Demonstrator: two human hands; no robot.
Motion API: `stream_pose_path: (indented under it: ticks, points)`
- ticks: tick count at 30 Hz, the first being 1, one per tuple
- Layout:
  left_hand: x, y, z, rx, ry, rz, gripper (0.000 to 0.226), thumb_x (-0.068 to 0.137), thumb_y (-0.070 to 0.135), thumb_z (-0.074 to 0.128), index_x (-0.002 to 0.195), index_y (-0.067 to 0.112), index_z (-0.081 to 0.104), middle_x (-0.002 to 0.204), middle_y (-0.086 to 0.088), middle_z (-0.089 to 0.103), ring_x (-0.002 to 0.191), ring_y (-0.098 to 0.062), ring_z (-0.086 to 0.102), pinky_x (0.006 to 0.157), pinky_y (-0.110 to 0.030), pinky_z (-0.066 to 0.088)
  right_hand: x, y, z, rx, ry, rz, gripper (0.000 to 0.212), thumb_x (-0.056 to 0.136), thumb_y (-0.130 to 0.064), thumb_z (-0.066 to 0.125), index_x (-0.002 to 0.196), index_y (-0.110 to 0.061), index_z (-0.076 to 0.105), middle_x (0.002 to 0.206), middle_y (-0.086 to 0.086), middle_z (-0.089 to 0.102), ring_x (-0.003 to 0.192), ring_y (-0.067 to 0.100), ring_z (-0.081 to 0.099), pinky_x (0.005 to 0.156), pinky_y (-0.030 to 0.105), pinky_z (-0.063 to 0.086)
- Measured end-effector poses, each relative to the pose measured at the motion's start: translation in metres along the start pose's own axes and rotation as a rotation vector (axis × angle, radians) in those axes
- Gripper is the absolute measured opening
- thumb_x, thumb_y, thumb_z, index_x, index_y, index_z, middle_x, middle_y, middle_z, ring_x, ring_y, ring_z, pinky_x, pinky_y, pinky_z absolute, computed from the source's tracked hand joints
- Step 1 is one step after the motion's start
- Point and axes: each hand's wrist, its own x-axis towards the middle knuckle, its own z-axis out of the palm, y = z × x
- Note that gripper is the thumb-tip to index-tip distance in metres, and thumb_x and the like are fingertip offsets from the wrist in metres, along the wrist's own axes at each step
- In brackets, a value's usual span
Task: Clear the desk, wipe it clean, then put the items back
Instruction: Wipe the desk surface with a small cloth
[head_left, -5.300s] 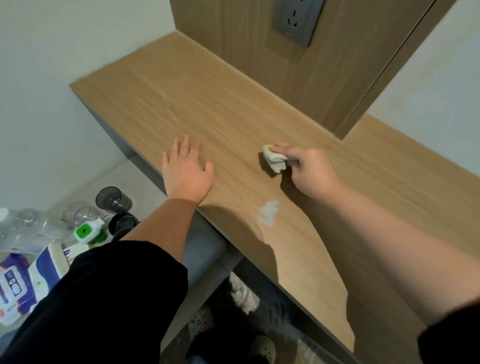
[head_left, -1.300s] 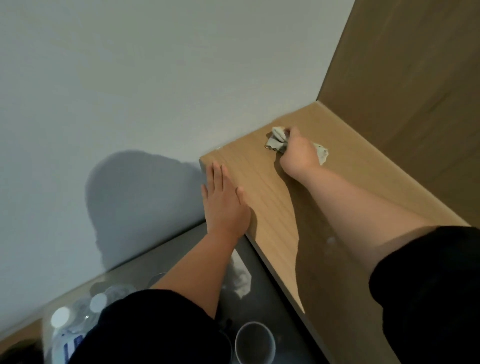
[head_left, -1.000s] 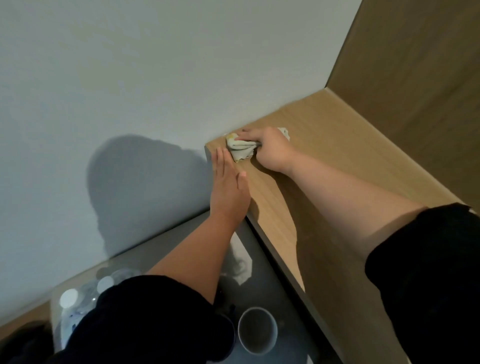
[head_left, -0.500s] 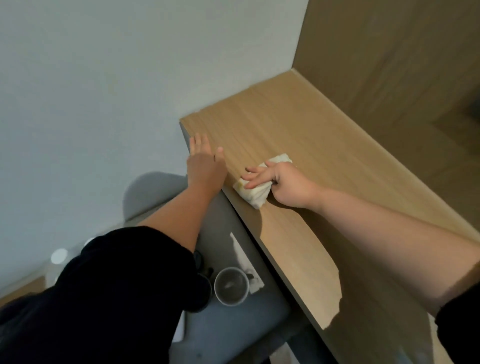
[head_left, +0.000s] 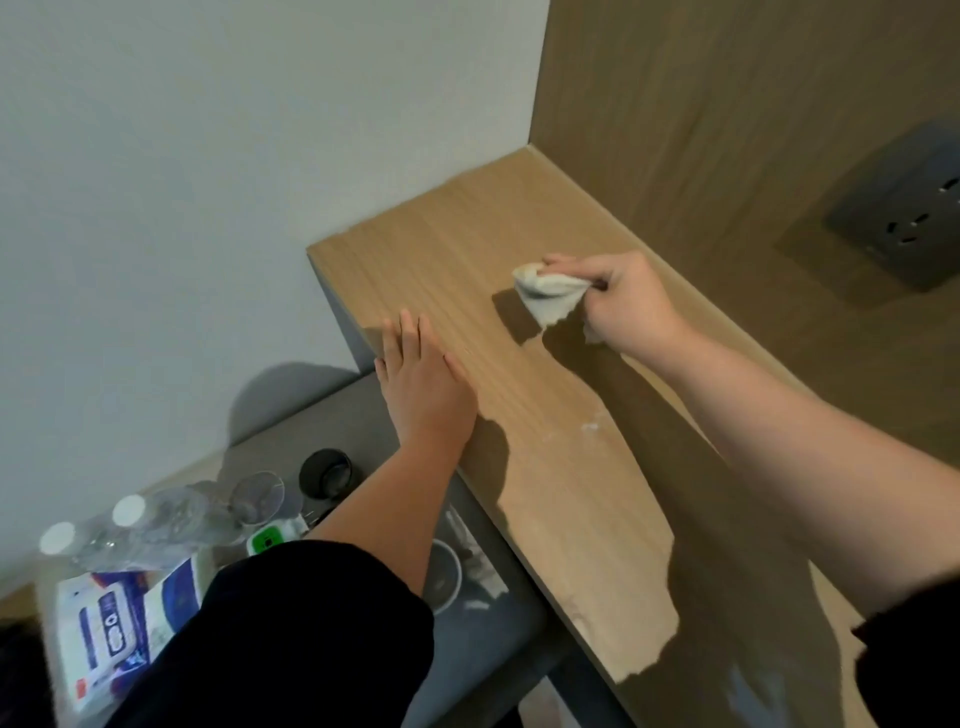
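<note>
Pinching a crumpled white wipe (head_left: 548, 297) between thumb and curled fingers, the right hand (head_left: 621, 304) is over the far part of the wooden desk (head_left: 467, 244), near its back edge. The wipe casts a dark shadow on the wood beside it; whether its lower tip touches the surface cannot be told. The left hand (head_left: 422, 387) lies flat, fingers straight and together, on the desk's front edge close to the left corner. A faint white smear (head_left: 589, 428) marks the wood nearer the front edge.

Below the front edge, a grey ledge (head_left: 311, 415) carries the cleared things: two clear bottles (head_left: 130, 512) with white caps, a clear glass (head_left: 257, 496), a dark cup (head_left: 325, 474), a green-and-white gadget (head_left: 267, 540), a grey cup (head_left: 441, 574) and a blue-and-white pack (head_left: 114, 613). The pack's printed label is too blurred to read. A dark socket (head_left: 904, 223) sits in the wooden wall panel (head_left: 675, 104) behind the desk.
</note>
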Motion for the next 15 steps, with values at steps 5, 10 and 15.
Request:
stream_pose_path:
  ticks: [5,10,15]
  points:
    - [0.0,0.0,0.001,-0.057,0.009,-0.009,0.055,0.102,0.022,0.029,0.155,0.01,0.018,0.164,-0.006,0.007,0.151,-0.023,-0.004,0.122,-0.048,0.004,0.035,0.036,0.018,-0.24,-0.133,0.062,0.061,0.081,0.02,0.034,0.124,-0.011,0.064,0.14,0.01,0.051,0.138,0.024,0.038,0.112,0.03,0.029]
    - [0.0,0.0,0.001,-0.026,0.014,-0.007,0.054,0.103,0.021,0.029,0.155,0.011,0.019,0.164,-0.006,0.007,0.151,-0.024,-0.003,0.122,-0.047,0.005,0.008,0.051,0.021,-0.206,-0.231,0.053,0.066,0.079,0.024,0.034,0.121,-0.014,0.067,0.146,0.005,0.046,0.143,0.017,0.029,0.112,0.014,0.015]
    - [-0.002,0.004,-0.002,0.032,0.015,-0.034,0.054,0.103,0.023,0.031,0.155,0.013,0.02,0.164,-0.006,0.008,0.151,-0.024,-0.003,0.121,-0.049,0.004,-0.041,0.051,0.023,-0.184,-0.309,-0.001,0.063,0.078,0.023,0.039,0.115,-0.018,0.069,0.139,-0.001,0.053,0.138,0.008,0.035,0.118,0.02,0.004]
